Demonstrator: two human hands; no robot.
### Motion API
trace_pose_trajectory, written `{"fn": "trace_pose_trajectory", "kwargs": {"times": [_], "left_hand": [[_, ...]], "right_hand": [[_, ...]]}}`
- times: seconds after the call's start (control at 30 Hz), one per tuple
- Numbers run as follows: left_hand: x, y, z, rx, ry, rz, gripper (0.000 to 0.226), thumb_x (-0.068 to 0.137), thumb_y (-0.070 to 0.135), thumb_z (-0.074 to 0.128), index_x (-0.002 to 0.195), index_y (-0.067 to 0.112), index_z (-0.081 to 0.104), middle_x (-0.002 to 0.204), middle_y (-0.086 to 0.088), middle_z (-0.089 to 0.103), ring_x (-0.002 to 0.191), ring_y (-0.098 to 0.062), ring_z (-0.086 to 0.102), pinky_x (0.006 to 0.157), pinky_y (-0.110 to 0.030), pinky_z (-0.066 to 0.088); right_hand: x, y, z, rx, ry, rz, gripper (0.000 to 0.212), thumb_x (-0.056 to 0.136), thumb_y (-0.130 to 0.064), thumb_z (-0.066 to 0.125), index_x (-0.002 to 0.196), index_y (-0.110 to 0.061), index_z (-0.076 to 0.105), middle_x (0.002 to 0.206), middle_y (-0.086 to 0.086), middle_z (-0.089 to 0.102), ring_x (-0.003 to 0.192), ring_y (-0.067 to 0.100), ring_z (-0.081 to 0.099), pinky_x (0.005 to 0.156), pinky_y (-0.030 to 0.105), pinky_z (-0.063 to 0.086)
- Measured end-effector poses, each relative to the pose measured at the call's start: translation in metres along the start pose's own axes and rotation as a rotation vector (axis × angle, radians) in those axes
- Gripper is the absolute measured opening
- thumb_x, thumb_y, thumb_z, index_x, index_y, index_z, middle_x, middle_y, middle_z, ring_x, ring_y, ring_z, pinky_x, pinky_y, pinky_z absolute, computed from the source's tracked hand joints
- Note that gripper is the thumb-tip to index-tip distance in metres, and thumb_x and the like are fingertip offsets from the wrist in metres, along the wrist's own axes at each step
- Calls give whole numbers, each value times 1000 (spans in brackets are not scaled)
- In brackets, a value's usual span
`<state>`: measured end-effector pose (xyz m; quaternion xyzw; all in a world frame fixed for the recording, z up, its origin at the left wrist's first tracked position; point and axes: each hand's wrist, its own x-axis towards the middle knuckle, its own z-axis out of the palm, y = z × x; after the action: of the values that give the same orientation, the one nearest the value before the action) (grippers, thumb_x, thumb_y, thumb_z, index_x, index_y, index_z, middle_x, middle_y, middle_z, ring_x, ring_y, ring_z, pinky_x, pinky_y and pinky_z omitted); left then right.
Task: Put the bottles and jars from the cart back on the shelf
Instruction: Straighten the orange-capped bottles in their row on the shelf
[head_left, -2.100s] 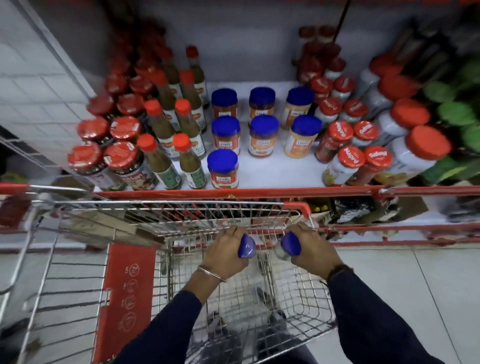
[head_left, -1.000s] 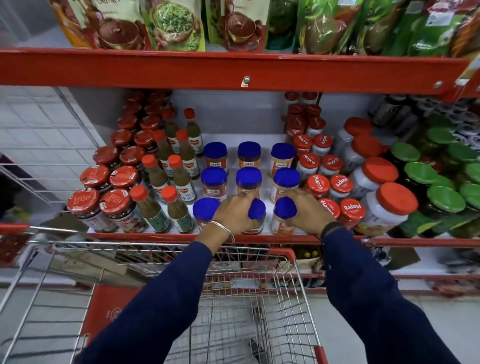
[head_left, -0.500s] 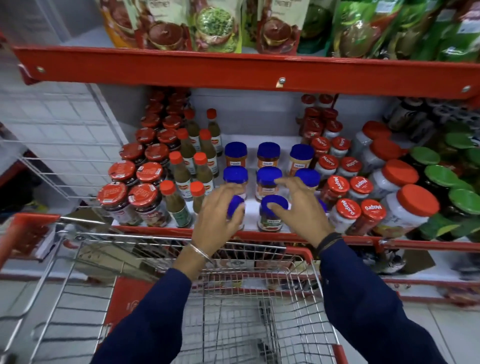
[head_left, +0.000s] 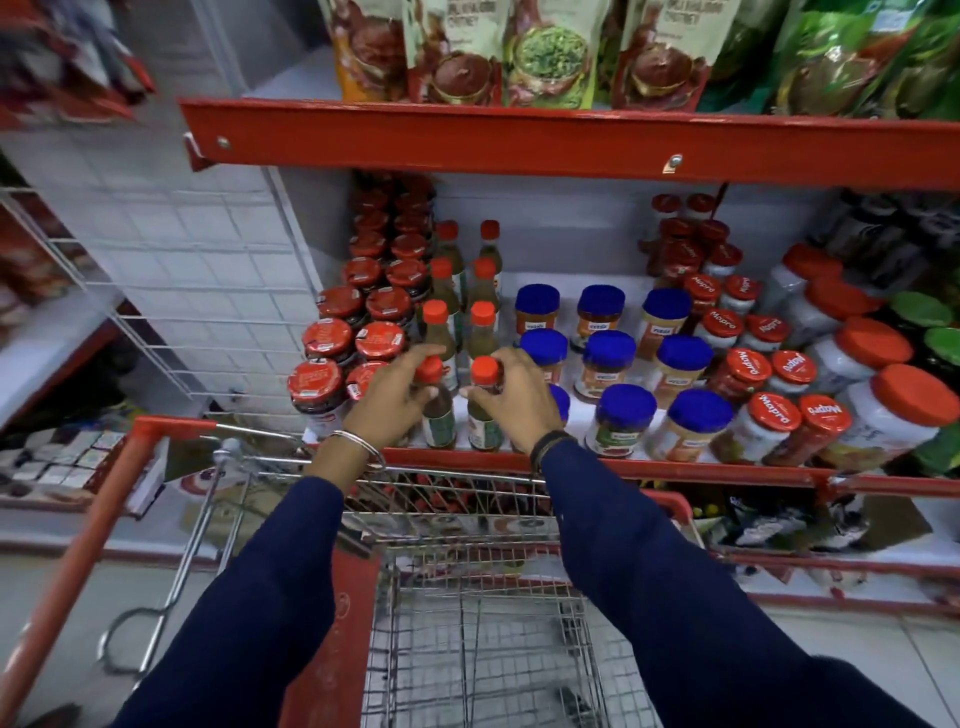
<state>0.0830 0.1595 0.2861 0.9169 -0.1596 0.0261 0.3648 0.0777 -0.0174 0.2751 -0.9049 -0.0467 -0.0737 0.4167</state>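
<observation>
Left hand (head_left: 387, 402) grips left red-capped bottle (head_left: 435, 405), right hand (head_left: 511, 397) grips right red-capped bottle (head_left: 484, 410); both upright at shelf (head_left: 675, 470) front edge, blue-lidded jars (head_left: 623, 421) at 3 o'clock.

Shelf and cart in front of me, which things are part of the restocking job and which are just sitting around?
Part of the job: left hand, right hand, two orange-capped bottles, blue-lidded jars, cart, shelf.

Just there: pouches above, green-lidded jars, wire grid panel.
</observation>
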Motion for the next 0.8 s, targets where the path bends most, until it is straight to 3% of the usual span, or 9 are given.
{"fn": "trace_pose_trajectory", "kwargs": {"times": [0.1, 0.27, 0.4, 0.5, 0.6, 0.8], "left_hand": [[0, -1, -1, -30, 25, 17, 47, 83, 3, 62, 126, 17, 48, 113, -13, 61, 99, -23, 56, 82, -27, 41], [2, -1, 4, 17, 142, 50, 44, 78, 13, 70, 118, 12, 53, 105, -12, 66, 88, -24, 60, 74, -24, 41], [1, 2, 9, 37, 184, 57, 43, 77, 20, 72, 114, 9, 53, 102, -15, 65, 88, -29, 61, 77, -38, 51], [0, 1, 13, 36, 185, 38, 44, 77, 21, 73, 115, 10, 51, 104, -14, 64, 91, -28, 61, 80, -38, 51], [-3, 0, 16, -66, 181, -17, 54, 78, 19, 72, 124, 11, 44, 111, -13, 64, 96, -26, 61, 84, -36, 50], [-5, 0, 16, -75, 177, -40, 45, 78, 19, 72, 117, 8, 50, 102, -15, 69, 93, -29, 64, 83, -39, 52]], "right_hand": [[2, 3, 2, 15, 18, -4, 33, 74, -27, 76, 97, -12, 57, 98, 10, 60, 87, 26, 59, 71, 35, 48], [7, 5, -5, 63, -66, -36, 35, 72, -20, 77, 102, -11, 62, 102, 12, 64, 93, 26, 61, 83, 36, 51], [11, 6, -12, 82, -122, -56, 39, 72, -13, 76, 108, -7, 61, 106, 12, 65, 97, 24, 62, 84, 26, 46], [11, 5, -14, 107, -153, -30, 43, 74, -11, 75, 113, -7, 58, 110, 12, 66, 100, 22, 62, 86, 25, 46], [8, 4, -11, 118, -123, -14, 46, 72, -13, 77, 113, -9, 57, 105, 5, 65, 93, 15, 60, 80, 14, 45], [5, 6, -1, 76, -62, 8, 36, 73, -18, 76, 104, -6, 61, 98, 12, 70, 92, 24, 64, 84, 38, 54]]}}
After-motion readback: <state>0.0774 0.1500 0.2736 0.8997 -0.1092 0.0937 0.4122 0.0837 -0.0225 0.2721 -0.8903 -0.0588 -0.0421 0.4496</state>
